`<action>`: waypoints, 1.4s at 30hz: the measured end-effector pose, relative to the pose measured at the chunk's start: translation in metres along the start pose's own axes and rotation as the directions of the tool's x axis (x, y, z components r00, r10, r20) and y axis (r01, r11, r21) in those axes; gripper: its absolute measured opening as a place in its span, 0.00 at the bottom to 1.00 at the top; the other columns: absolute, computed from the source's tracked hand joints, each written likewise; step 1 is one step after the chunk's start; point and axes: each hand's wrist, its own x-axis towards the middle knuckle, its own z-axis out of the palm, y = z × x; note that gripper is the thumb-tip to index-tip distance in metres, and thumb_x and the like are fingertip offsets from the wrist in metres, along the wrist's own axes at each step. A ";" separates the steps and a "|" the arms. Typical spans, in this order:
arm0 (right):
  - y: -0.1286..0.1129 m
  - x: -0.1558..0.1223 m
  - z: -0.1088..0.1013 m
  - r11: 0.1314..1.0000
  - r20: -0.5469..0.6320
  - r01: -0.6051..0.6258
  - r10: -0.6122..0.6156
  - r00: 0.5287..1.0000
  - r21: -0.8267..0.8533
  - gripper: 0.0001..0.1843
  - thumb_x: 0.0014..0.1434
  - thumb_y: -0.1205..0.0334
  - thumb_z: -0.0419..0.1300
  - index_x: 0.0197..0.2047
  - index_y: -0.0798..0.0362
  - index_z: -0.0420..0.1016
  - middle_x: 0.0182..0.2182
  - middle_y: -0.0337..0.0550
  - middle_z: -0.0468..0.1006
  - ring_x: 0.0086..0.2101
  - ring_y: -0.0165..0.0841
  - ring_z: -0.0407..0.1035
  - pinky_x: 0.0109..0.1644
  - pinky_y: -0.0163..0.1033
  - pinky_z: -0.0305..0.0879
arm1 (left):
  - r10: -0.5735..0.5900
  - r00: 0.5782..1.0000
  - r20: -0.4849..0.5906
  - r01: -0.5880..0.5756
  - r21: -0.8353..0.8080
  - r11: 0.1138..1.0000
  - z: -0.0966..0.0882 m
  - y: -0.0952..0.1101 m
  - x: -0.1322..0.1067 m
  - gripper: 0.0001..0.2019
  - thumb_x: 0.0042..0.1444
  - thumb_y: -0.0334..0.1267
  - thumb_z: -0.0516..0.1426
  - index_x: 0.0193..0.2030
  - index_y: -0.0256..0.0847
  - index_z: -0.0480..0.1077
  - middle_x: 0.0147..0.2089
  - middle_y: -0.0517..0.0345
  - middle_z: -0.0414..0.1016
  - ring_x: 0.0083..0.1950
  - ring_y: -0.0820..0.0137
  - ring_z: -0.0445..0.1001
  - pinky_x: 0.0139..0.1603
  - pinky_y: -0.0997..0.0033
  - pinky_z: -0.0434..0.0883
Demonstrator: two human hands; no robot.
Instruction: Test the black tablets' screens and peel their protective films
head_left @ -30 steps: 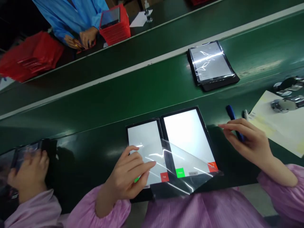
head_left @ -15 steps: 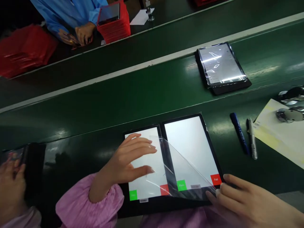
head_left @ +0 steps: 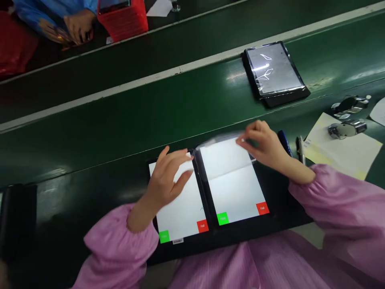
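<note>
Two tablets lie side by side in front of me, the left tablet (head_left: pixel 177 208) and the right tablet (head_left: pixel 234 192). Each has a lit white screen with a green box and a red "Fail" box along its lower edge. My right hand (head_left: pixel 261 142) pinches a clear plastic film (head_left: pixel 218 140) over the top of the right tablet; the film is blurred and hard to outline. Above the left tablet hovers my left hand (head_left: pixel 167 176), thumb and fingers apart, its fingertips close to the film's left end.
Another tablet (head_left: pixel 275 70) in clear wrap rests on a dark case farther up the green bench (head_left: pixel 135 116). To the right are a blue marker (head_left: pixel 284 143), a silver pen (head_left: pixel 301 150), paper (head_left: pixel 339 154) and metal pieces (head_left: pixel 347 128). Across, a co-worker's hands (head_left: pixel 78 26) are beside red stacked sleeves (head_left: pixel 123 22).
My right hand has moved up from the right tablet's lower right corner to its top, carrying the film off the lower screens. A neighbouring person's hand at left has mostly left view.
</note>
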 end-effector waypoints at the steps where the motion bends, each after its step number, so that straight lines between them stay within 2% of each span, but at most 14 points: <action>1: 0.009 0.009 0.007 0.991 -0.041 -0.119 0.122 0.992 0.068 0.08 0.68 0.59 0.61 0.36 0.51 0.77 0.37 0.47 0.74 0.40 0.41 0.69 0.42 0.45 0.64 | -0.014 0.997 -0.071 0.015 0.016 1.000 -0.002 0.016 -0.011 0.11 0.73 0.45 0.53 0.47 0.40 0.68 0.42 0.55 0.78 0.49 0.65 0.79 0.68 0.51 0.67; 2: 0.016 0.017 0.014 0.963 -0.048 -0.224 0.233 0.971 0.149 0.08 0.67 0.57 0.61 0.36 0.51 0.75 0.39 0.47 0.74 0.42 0.42 0.70 0.42 0.45 0.65 | -0.028 0.996 -0.086 0.031 0.024 0.999 -0.001 0.034 -0.023 0.15 0.71 0.50 0.56 0.40 0.40 0.67 0.35 0.59 0.73 0.41 0.66 0.77 0.65 0.53 0.68; 4: 0.025 0.027 0.023 0.882 0.026 -0.363 0.373 0.928 0.301 0.10 0.66 0.53 0.60 0.37 0.51 0.72 0.39 0.47 0.75 0.39 0.40 0.70 0.40 0.44 0.65 | -0.039 0.998 0.039 0.036 0.072 0.997 0.005 0.071 -0.047 0.22 0.69 0.55 0.56 0.31 0.40 0.64 0.30 0.63 0.67 0.33 0.69 0.70 0.64 0.52 0.65; 6: 0.028 0.030 0.029 0.809 0.136 -0.431 0.412 0.901 0.401 0.13 0.65 0.49 0.60 0.38 0.50 0.69 0.35 0.44 0.74 0.35 0.37 0.68 0.38 0.42 0.64 | -0.048 0.992 0.116 0.030 0.149 0.988 0.018 0.100 -0.066 0.21 0.71 0.49 0.56 0.28 0.40 0.63 0.28 0.64 0.65 0.31 0.71 0.66 0.63 0.53 0.62; 8: 0.030 0.030 0.031 0.768 0.205 -0.442 0.392 0.897 0.464 0.15 0.65 0.47 0.61 0.38 0.50 0.68 0.33 0.41 0.72 0.33 0.35 0.67 0.39 0.42 0.64 | -0.054 0.994 0.098 0.030 0.231 0.973 0.031 0.114 -0.077 0.19 0.71 0.40 0.56 0.26 0.40 0.63 0.26 0.65 0.64 0.30 0.71 0.64 0.62 0.55 0.60; 11: 0.033 0.026 0.027 0.738 0.205 -0.432 0.383 0.901 0.519 0.17 0.64 0.45 0.63 0.38 0.49 0.68 0.33 0.40 0.71 0.35 0.36 0.69 0.41 0.42 0.65 | -0.051 0.998 0.023 0.043 0.271 0.962 0.048 0.118 -0.078 0.19 0.70 0.36 0.57 0.25 0.40 0.62 0.26 0.66 0.63 0.30 0.71 0.63 0.60 0.56 0.58; 16: 0.044 0.021 0.019 0.720 0.180 -0.438 0.409 0.894 0.538 0.18 0.64 0.44 0.64 0.37 0.49 0.66 0.33 0.39 0.70 0.37 0.37 0.71 0.44 0.42 0.67 | -0.050 0.999 -0.008 0.050 0.264 0.963 0.070 0.124 -0.059 0.17 0.66 0.34 0.60 0.25 0.39 0.63 0.28 0.65 0.64 0.33 0.71 0.64 0.55 0.58 0.55; 20: 0.053 0.021 0.020 0.734 0.110 -0.389 0.399 0.910 0.557 0.17 0.63 0.46 0.63 0.36 0.48 0.65 0.33 0.40 0.72 0.38 0.37 0.71 0.48 0.44 0.68 | -0.030 0.998 -0.056 0.047 0.331 0.943 0.079 0.136 -0.044 0.20 0.70 0.36 0.56 0.24 0.39 0.60 0.25 0.65 0.61 0.31 0.70 0.61 0.49 0.59 0.53; 28: 0.073 0.031 0.019 0.736 0.086 -0.409 0.436 0.896 0.539 0.08 0.65 0.59 0.63 0.37 0.49 0.66 0.34 0.40 0.75 0.36 0.36 0.71 0.49 0.46 0.69 | -0.244 0.967 -0.070 0.254 0.313 0.915 0.095 0.152 -0.029 0.21 0.68 0.49 0.60 0.27 0.42 0.64 0.29 0.59 0.65 0.38 0.62 0.63 0.49 0.53 0.53; 31: 0.076 0.033 0.017 0.724 0.111 -0.407 0.420 0.901 0.558 0.08 0.65 0.60 0.63 0.37 0.50 0.67 0.34 0.41 0.76 0.39 0.38 0.73 0.51 0.47 0.70 | -0.298 0.950 -0.092 0.312 0.320 0.895 0.099 0.159 -0.030 0.19 0.63 0.52 0.65 0.31 0.42 0.66 0.35 0.55 0.68 0.42 0.60 0.64 0.48 0.51 0.59; 35: 0.070 0.028 0.019 0.690 0.119 -0.397 0.414 0.902 0.605 0.12 0.66 0.55 0.63 0.37 0.49 0.65 0.33 0.43 0.77 0.40 0.40 0.76 0.51 0.48 0.71 | -0.292 0.956 -0.043 0.293 0.236 0.926 0.089 0.163 -0.042 0.21 0.55 0.47 0.71 0.43 0.40 0.66 0.54 0.41 0.67 0.53 0.53 0.67 0.50 0.47 0.75; 38: 0.065 0.024 0.021 0.688 0.105 -0.384 0.412 0.905 0.616 0.17 0.66 0.48 0.65 0.37 0.48 0.64 0.33 0.42 0.76 0.40 0.40 0.77 0.51 0.48 0.71 | -0.360 0.933 0.001 0.359 0.083 0.930 0.079 0.159 -0.055 0.16 0.63 0.41 0.65 0.47 0.39 0.63 0.63 0.37 0.58 0.63 0.51 0.67 0.52 0.49 0.83; 40: 0.062 0.023 0.021 0.678 0.119 -0.391 0.411 0.904 0.622 0.20 0.65 0.44 0.66 0.37 0.48 0.63 0.33 0.40 0.75 0.40 0.40 0.77 0.51 0.47 0.71 | -0.373 0.928 0.017 0.373 -0.014 0.928 0.076 0.154 -0.060 0.10 0.68 0.39 0.59 0.46 0.39 0.61 0.65 0.38 0.55 0.65 0.54 0.68 0.53 0.53 0.85; 42: 0.061 0.024 0.021 0.664 0.138 -0.411 0.424 0.895 0.625 0.22 0.64 0.41 0.66 0.38 0.48 0.63 0.33 0.39 0.75 0.41 0.39 0.77 0.51 0.46 0.71 | -0.327 0.945 0.014 0.327 -0.058 0.943 0.077 0.151 -0.061 0.07 0.69 0.36 0.57 0.45 0.39 0.61 0.63 0.40 0.56 0.65 0.56 0.70 0.54 0.56 0.84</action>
